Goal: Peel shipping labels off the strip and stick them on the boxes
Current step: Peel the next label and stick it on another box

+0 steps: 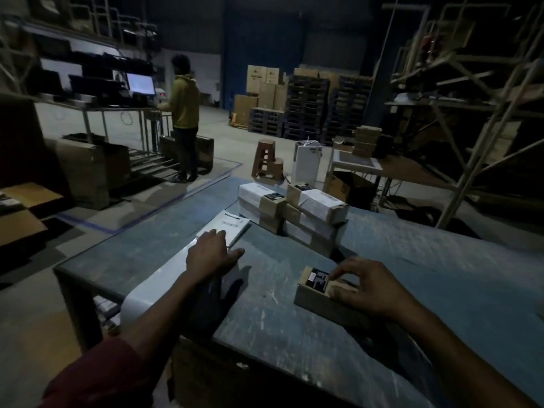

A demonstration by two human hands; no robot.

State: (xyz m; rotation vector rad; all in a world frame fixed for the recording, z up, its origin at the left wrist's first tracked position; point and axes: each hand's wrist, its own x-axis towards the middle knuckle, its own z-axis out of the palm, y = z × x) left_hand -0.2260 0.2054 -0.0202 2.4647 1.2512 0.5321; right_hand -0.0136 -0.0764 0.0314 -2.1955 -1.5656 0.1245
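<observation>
A: So, big to small. Your scuffed grey-blue worktable (294,319) carries everything. The stack of brown cardboard boxes with white labels (294,210) sits at the far edge, likely finished and parked out of reach.

B: And the strip?

A: Your long white label strip (164,275) runs along the table's left side and hangs off the near edge, probably so it feeds toward you. Your left hand (212,254) lies flat on it, fingers straight and slightly spread, pinning it down.

B: Right side?

A: A small brown cardboard box with a black sticker (319,287) sits near you, unlabelled. Your right hand (362,287) rests on top, fingers curled over it, seemingly steadying it.
</observation>
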